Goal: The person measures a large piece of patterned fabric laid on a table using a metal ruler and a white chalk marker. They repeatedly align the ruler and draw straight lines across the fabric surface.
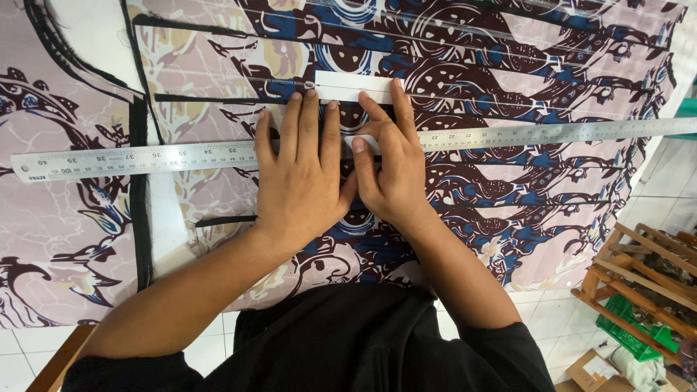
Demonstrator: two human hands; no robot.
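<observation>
Pressing flat, the left hand (301, 174) lies with fingers spread over a long metal ruler (145, 158) that runs across patterned cloth (508, 72) on the counter (87, 36). The right hand (388, 163) sits just beside it, touching at the thumbs, its fingers loosely open with the forefinger and middle finger stretched forward; whether the thumb and curled fingers pinch anything cannot be told. A white paper strip (352, 86) lies on the cloth just beyond the ruler, under the fingertips of both hands. Cut panels of cloth overlap to the left. A wooden rack (624, 268) stands on the tiled floor at lower right.
</observation>
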